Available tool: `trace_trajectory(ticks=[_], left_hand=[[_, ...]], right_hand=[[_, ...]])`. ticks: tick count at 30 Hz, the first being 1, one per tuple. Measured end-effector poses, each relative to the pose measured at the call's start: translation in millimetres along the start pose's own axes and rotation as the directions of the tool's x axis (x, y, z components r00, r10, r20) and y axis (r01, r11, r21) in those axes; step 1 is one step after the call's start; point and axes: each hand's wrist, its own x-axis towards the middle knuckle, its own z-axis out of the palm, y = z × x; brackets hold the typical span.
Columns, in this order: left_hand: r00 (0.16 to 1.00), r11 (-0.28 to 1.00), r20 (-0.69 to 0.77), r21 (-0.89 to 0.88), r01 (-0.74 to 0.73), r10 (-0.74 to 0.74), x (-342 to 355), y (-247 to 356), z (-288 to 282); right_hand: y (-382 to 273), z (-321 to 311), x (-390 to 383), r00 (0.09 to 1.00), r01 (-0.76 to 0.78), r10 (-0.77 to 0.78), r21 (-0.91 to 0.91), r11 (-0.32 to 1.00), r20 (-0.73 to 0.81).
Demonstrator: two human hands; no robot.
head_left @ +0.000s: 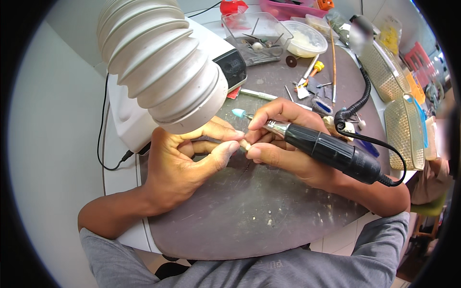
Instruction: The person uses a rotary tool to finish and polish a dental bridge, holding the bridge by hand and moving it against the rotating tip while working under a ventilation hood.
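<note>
A small cream-coloured, tooth-like piece (pixel 245 144) is pinched between the fingertips of both hands above the grey work mat. My left hand (pixel 175 165) has its thumb and fingertips closed on the piece's left side. Thumb and fingers of my right hand (pixel 300 164) meet at its other side. The right hand also holds a black and silver rotary handpiece (pixel 319 146), lying across it below the raised index finger. Its pale turquoise pointed bit (pixel 238 113) sticks out up and left, apart from the piece. Fingers partly hide the piece.
A white ribbed suction hose (pixel 163 62) hangs close above my left hand. Beyond are a clear bin of burs (pixel 254 41), a round white tub (pixel 303 39), brushes and small tools. The handpiece's black cord (pixel 367 86) coils at right beside mesh baskets (pixel 403 129).
</note>
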Motion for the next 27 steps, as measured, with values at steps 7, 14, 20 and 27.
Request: trace_trajectory(ticks=[7,14,20,27], left_hand=[[0.999,0.997,-0.030,-0.073,0.023,-0.026,4,-3,6],[0.997,0.999,-0.075,0.012,0.031,-0.030,5,3,7],[0.999,0.999,-0.041,0.001,0.036,-0.036,3,4,7],[0.998,0.995,-0.018,-0.086,0.053,-0.055,1,-1,5]], right_hand=[[-4,-11,-1,0.997,-0.057,0.055,0.036,0.998,0.057],[-10,-11,-1,0.987,-0.159,0.156,0.086,0.984,0.043],[-3,-9,1,0.996,-0.078,0.075,0.070,0.994,0.046],[0,-4,0,1.000,-0.025,0.025,0.074,0.997,0.008]])
